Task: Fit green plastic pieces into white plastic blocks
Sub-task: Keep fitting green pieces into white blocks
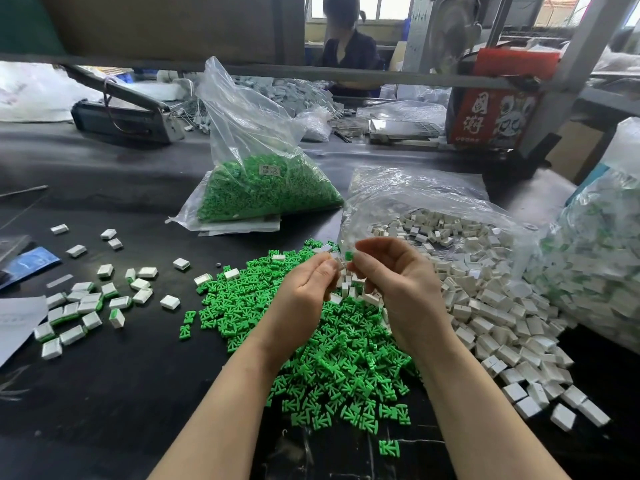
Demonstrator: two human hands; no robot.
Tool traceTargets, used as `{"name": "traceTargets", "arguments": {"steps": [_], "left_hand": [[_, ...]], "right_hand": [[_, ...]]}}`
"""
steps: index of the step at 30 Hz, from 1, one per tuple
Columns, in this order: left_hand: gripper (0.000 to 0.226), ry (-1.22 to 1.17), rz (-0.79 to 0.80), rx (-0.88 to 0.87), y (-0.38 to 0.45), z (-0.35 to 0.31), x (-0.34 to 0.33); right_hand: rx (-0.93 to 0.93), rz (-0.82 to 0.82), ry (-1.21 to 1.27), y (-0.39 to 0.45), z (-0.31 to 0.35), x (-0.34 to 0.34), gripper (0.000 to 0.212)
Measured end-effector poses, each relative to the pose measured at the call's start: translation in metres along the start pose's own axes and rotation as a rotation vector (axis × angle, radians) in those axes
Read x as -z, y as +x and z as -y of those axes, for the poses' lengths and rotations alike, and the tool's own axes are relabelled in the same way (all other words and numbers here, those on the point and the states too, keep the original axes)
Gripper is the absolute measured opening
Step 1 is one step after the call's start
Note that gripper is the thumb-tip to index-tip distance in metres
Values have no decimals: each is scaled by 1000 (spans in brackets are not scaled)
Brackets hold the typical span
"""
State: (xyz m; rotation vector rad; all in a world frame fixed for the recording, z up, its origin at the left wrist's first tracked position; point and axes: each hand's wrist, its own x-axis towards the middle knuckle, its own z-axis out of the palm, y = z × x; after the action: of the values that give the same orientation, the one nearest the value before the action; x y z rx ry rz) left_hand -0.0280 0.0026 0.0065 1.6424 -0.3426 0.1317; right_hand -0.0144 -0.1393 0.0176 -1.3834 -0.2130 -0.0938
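Black table (121, 393): left hand (304, 289) pinches a white block (337, 263), right hand (388, 268) a green piece (349, 255); align squarely, then press.

The two hands meet in the middle, above a big pile of small pieces (332, 351) on the table (104, 393). The left hand (304, 289) is just beside the right hand (391, 275). A heap of blocks (502, 317) lies right of the pile. Finished blocks (86, 306) lie spread out to the left. Behind the pile sits a bag of pieces (263, 181). A bag of blocks (433, 209) lies behind the heap.
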Motion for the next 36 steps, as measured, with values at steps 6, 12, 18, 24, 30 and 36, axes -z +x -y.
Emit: {"name": "traceTargets", "arguments": {"steps": [6,12,18,24,30,36], "left_hand": [[36,13,15,-12,-1,0,2],[33,107,7,-43,-1,-1,4],[39,171,-19,-61,-1,-2,3],[26,180,-10,-30,-2,-4,5],[38,390,-16,-82,-2,-4,3],[37,471,-129,-120,-2,1,-6]], "right_hand": [[73,0,-134,-3,5,1,10],[75,-9,-157,-4,8,0,10],[113,14,-207,-3,6,-2,11],[44,58,-99,-3,5,1,13],[28,47,-302,-1,-1,-3,19],[100,-58,-274,-4,-3,-10,29]]}}
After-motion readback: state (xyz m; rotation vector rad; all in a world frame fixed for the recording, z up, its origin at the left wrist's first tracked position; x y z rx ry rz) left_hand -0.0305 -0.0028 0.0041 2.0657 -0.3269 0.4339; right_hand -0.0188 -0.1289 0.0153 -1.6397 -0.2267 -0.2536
